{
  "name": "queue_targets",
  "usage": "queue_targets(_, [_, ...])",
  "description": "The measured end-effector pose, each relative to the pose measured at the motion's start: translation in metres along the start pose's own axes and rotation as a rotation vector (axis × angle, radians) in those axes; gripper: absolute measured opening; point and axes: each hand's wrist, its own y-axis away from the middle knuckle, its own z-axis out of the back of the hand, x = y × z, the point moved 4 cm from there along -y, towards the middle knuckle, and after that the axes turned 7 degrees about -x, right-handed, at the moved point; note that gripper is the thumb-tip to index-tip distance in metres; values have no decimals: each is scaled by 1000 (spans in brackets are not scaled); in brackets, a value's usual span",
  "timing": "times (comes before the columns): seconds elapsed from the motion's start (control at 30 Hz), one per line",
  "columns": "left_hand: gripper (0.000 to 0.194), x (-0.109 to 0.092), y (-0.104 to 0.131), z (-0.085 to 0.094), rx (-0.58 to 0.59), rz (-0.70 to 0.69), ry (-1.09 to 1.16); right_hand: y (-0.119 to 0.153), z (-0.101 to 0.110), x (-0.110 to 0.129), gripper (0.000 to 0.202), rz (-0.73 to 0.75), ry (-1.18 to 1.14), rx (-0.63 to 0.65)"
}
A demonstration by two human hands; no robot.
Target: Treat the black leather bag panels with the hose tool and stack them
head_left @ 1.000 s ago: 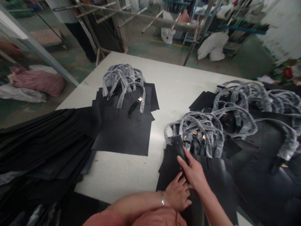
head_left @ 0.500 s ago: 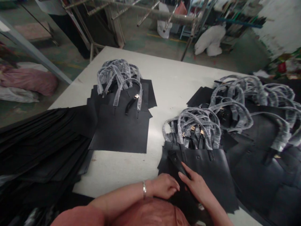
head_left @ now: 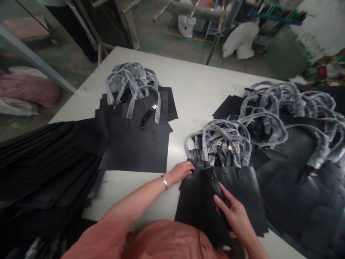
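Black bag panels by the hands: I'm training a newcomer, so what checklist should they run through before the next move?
1. Left hand at the upper left edge of the near bag panels: ok.
2. Right hand holding the long black piece: ok.
3. Left hand's grip firm: cannot tell; the fingertips are hard to make out.
4. Near handles wrapped in clear plastic: ok where visible.
5. Left-side panel pile squared up: not ok; corners stick out.

- Along the table's [head_left: 188,86] left edge: panel heap [head_left: 59,162].
- Right of it, towards the far-left corner: handle stack [head_left: 134,149].
- At my near edge: front stack [head_left: 196,201]; my 2 hands, left hand [head_left: 182,172] at its left side, right hand [head_left: 234,207] above.
- Right of that: large pile [head_left: 302,194].
- Beyond the far edge: rack [head_left: 206,13].
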Motion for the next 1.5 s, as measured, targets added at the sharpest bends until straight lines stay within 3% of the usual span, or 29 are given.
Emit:
queue_targets(0.17, [13, 6, -16, 8, 168, -124, -10, 7, -3, -9, 76, -37, 29, 141])
queue_targets(0.4, [14, 5, -33, 8, 259, -146, 39, 6, -20, -1, 69, -20, 101, 146])
queue_targets(0.5, [15, 12, -38, 12, 192, -55, 58, 4, -19, -1, 69, -48, 100, 149])
queue_targets(0.57, [20, 19, -39, 21, 88, 49, 54, 3, -18, -3, 69, -61, 97, 155])
queue_targets(0.7, [36, 21, -17, 37, -140, 236, 10, 2, -17, -6, 70, -71, 94, 164])
queue_targets(0.77, [30, 7, 6, 30, -139, 169, 23, 3, -16, -4, 70, -75, 101, 165])
queue_targets(0.87, [25, -28, 43, 1, -4, -108, 43, 3, -16, 3, 72, -78, 142, 173])
queue_targets(0.93, [26, -45, 61, -19, 37, -208, 4, 1, -19, 12, 72, -72, 197, 173])
queue_targets(1.03, [30, -55, 71, -38, 34, -195, -73, -8, -29, 31, 69, -25, 270, 158])
queue_targets(1.17, [27, -58, 71, -42, 22, -171, -152, -18, -40, 53, 69, 55, 357, 165])
queue_targets(1.5, [26, -58, 76, -50, -54, -222, -171, -18, -44, 59, 66, 81, 469, 208])
